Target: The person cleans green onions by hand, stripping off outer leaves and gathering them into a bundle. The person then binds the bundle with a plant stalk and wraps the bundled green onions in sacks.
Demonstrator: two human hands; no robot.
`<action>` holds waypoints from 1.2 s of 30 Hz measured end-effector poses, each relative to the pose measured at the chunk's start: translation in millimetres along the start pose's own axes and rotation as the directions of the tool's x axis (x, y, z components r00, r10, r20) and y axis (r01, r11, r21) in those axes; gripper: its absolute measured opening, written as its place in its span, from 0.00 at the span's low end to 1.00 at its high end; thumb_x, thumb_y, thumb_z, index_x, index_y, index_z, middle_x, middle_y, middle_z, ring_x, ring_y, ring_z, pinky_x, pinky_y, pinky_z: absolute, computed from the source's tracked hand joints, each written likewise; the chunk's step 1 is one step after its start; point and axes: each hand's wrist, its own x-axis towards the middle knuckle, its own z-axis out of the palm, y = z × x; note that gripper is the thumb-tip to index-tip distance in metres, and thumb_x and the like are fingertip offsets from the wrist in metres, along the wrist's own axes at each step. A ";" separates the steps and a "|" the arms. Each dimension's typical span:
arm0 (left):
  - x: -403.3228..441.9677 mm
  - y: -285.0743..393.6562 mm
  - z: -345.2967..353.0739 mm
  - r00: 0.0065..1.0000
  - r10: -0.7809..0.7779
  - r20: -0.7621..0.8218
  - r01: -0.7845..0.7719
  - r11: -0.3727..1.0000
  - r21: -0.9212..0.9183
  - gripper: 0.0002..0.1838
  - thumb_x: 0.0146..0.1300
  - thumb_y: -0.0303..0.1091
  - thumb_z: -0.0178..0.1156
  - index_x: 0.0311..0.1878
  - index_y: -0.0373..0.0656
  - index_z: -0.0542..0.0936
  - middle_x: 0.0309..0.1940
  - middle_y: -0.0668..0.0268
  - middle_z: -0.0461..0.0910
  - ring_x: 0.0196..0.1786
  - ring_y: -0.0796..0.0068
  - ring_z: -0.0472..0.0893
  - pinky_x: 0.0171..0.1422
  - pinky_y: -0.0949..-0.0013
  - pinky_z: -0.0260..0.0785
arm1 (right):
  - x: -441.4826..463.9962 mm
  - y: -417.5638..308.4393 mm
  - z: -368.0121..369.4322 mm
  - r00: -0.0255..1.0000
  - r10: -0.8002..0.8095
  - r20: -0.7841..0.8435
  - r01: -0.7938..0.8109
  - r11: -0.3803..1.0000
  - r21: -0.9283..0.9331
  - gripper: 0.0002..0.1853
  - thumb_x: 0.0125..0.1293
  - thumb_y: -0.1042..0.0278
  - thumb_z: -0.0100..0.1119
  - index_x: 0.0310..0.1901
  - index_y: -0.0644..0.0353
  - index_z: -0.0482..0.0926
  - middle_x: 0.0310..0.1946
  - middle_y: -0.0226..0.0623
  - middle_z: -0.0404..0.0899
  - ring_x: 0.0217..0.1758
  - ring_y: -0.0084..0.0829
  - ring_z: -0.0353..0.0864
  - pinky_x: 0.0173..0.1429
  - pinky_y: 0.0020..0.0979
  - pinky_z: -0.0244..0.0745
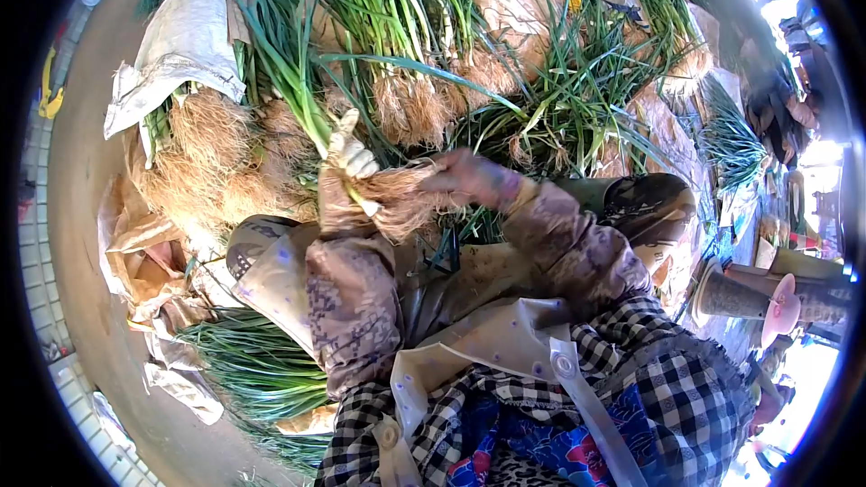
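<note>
My left hand [352,151], in a whitish glove, is closed around a bunch of green onions [313,119]. Their long leaves run up and to the left from the glove. On the right of the glove the tangled brown roots [401,203] hang over my lap. My right hand [471,179] is bare and smeared by motion at the far end of these roots. Whether its fingers grip them, I cannot tell. Just beyond both hands lie loose green leaves [568,95] and more green onions [397,0] with their roots toward me.
Root-ended bundles [212,131] are piled at left, partly under a white sack [189,32]. Another green onion heap [262,365] lies by my left leg. Brown wrapping [135,225] edges the pile. At right are a grey cone-shaped object [726,293] and a blurred person [780,81].
</note>
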 end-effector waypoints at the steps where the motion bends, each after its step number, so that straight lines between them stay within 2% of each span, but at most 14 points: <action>1: -4.8 14.9 8.5 1.000 -0.022 -0.013 0.023 0.997 0.079 0.15 0.58 0.29 0.55 0.48 0.38 0.67 0.16 0.78 0.66 0.17 0.85 0.64 0.20 0.80 0.61 | 0.6 7.0 -17.4 0.945 -0.293 -0.144 0.217 0.893 -0.396 0.12 0.56 0.67 0.55 0.43 0.57 0.75 0.29 0.41 0.74 0.26 0.32 0.77 0.25 0.27 0.73; 5: -11.4 65.4 20.2 0.924 -0.029 0.381 0.036 0.999 -0.013 0.16 0.60 0.33 0.55 0.50 0.41 0.68 0.15 0.76 0.69 0.16 0.87 0.68 0.15 0.81 0.60 | -38.5 59.1 -69.3 0.533 0.724 -0.437 -0.817 0.574 -0.046 0.09 0.53 0.62 0.61 0.33 0.57 0.81 0.36 0.38 0.79 0.32 0.30 0.78 0.35 0.28 0.74; 11: 2.2 33.3 28.4 0.976 -0.134 0.171 0.127 0.991 0.051 0.11 0.60 0.31 0.54 0.45 0.42 0.70 0.15 0.77 0.68 0.17 0.85 0.66 0.21 0.78 0.61 | 30.2 117.1 -57.3 0.728 0.031 -0.685 -0.488 0.725 -0.486 0.16 0.59 0.60 0.56 0.47 0.55 0.75 0.39 0.43 0.77 0.33 0.33 0.77 0.40 0.34 0.73; 13: 4.6 29.8 12.2 0.967 -0.179 0.183 0.199 0.975 -0.098 0.04 0.64 0.30 0.47 0.36 0.41 0.69 0.14 0.77 0.62 0.17 0.86 0.63 0.25 0.79 0.59 | 41.4 74.2 -50.3 0.570 0.802 -0.177 -0.808 0.586 0.054 0.16 0.61 0.61 0.52 0.50 0.53 0.74 0.44 0.44 0.76 0.35 0.33 0.78 0.40 0.34 0.72; 16: 0.4 21.3 10.2 0.979 -0.168 0.112 0.177 0.981 -0.080 0.11 0.67 0.31 0.42 0.46 0.35 0.68 0.15 0.77 0.59 0.17 0.86 0.60 0.26 0.79 0.56 | 3.8 73.2 15.6 0.866 0.460 0.196 -0.297 0.789 -0.538 0.16 0.64 0.65 0.44 0.54 0.53 0.71 0.51 0.36 0.72 0.49 0.34 0.75 0.55 0.34 0.69; 18: -0.5 17.9 12.8 0.982 -0.170 0.081 0.172 0.985 -0.011 0.16 0.67 0.32 0.40 0.54 0.32 0.65 0.15 0.77 0.58 0.17 0.85 0.60 0.26 0.78 0.56 | 4.8 34.9 13.7 0.592 0.508 0.626 -0.300 0.859 -0.414 0.17 0.62 0.57 0.47 0.48 0.56 0.74 0.40 0.37 0.79 0.44 0.35 0.77 0.52 0.32 0.70; 22: 7.3 11.6 -2.0 0.974 -0.221 -0.042 0.223 0.973 0.065 0.22 0.65 0.31 0.45 0.62 0.37 0.58 0.13 0.79 0.57 0.16 0.87 0.60 0.24 0.80 0.57 | 12.7 39.5 -13.6 0.616 0.712 -0.338 -0.769 0.635 -0.064 0.17 0.56 0.59 0.57 0.44 0.59 0.75 0.39 0.41 0.78 0.42 0.41 0.77 0.43 0.33 0.72; 24: 31.0 0.3 -48.8 0.853 -0.325 0.408 0.358 0.934 -0.005 0.24 0.64 0.34 0.49 0.61 0.37 0.60 0.17 0.76 0.63 0.21 0.85 0.64 0.25 0.79 0.62 | 37.8 49.1 -22.6 0.476 0.749 -0.461 -0.808 0.579 0.107 0.22 0.57 0.56 0.58 0.51 0.58 0.71 0.43 0.43 0.76 0.45 0.41 0.76 0.48 0.32 0.71; 28: 0.5 -32.0 30.2 0.972 -0.166 -0.164 0.191 0.971 0.146 0.27 0.58 0.33 0.56 0.60 0.37 0.61 0.42 0.60 0.77 0.21 0.87 0.66 0.26 0.80 0.66 | 68.9 75.2 -17.8 0.443 0.867 -0.229 -0.682 0.491 0.542 0.34 0.53 0.51 0.61 0.55 0.66 0.66 0.50 0.49 0.71 0.54 0.39 0.70 0.57 0.30 0.64; 30: 5.1 -16.6 23.3 0.973 -0.180 0.145 0.173 0.983 0.060 0.23 0.58 0.30 0.55 0.56 0.39 0.64 0.41 0.60 0.77 0.22 0.86 0.67 0.27 0.80 0.66 | 74.2 78.6 -36.1 0.416 0.909 -0.033 -0.708 0.346 0.616 0.41 0.48 0.47 0.65 0.54 0.74 0.65 0.55 0.51 0.67 0.59 0.39 0.65 0.65 0.31 0.55; 31: -3.5 -11.0 33.3 0.989 -0.048 0.143 0.031 0.992 0.121 0.24 0.57 0.28 0.56 0.56 0.38 0.63 0.40 0.59 0.77 0.20 0.87 0.67 0.24 0.81 0.66 | 60.1 114.1 -38.7 0.411 0.903 -0.123 -0.600 0.370 0.709 0.20 0.66 0.51 0.42 0.52 0.51 0.71 0.47 0.37 0.75 0.51 0.33 0.72 0.59 0.27 0.65; 32: 0.4 -2.6 20.4 0.955 -0.031 0.295 0.022 0.999 0.036 0.24 0.58 0.27 0.55 0.58 0.38 0.61 0.37 0.62 0.76 0.20 0.87 0.67 0.26 0.81 0.66 | 46.4 83.9 -66.5 0.609 0.651 -0.453 -0.632 0.743 0.219 0.19 0.64 0.54 0.48 0.48 0.58 0.72 0.36 0.40 0.77 0.39 0.32 0.75 0.50 0.28 0.72; 33: 4.2 5.7 7.5 0.898 -0.014 0.439 0.039 0.998 -0.048 0.24 0.59 0.26 0.53 0.59 0.39 0.60 0.33 0.65 0.75 0.21 0.87 0.67 0.28 0.80 0.65 | 43.9 122.1 -91.9 0.246 0.880 -0.406 -0.640 0.462 0.614 0.19 0.59 0.53 0.56 0.45 0.59 0.75 0.31 0.38 0.78 0.33 0.30 0.75 0.42 0.27 0.73; 36: -19.1 4.9 50.3 0.978 0.088 0.188 -0.072 0.993 -0.091 0.30 0.63 0.27 0.47 0.66 0.43 0.48 0.34 0.67 0.72 0.23 0.90 0.65 0.28 0.81 0.63 | 25.1 -17.2 -168.7 0.313 0.557 -0.769 -0.247 0.830 0.501 0.17 0.57 0.56 0.57 0.35 0.65 0.79 0.41 0.42 0.77 0.41 0.34 0.77 0.48 0.32 0.73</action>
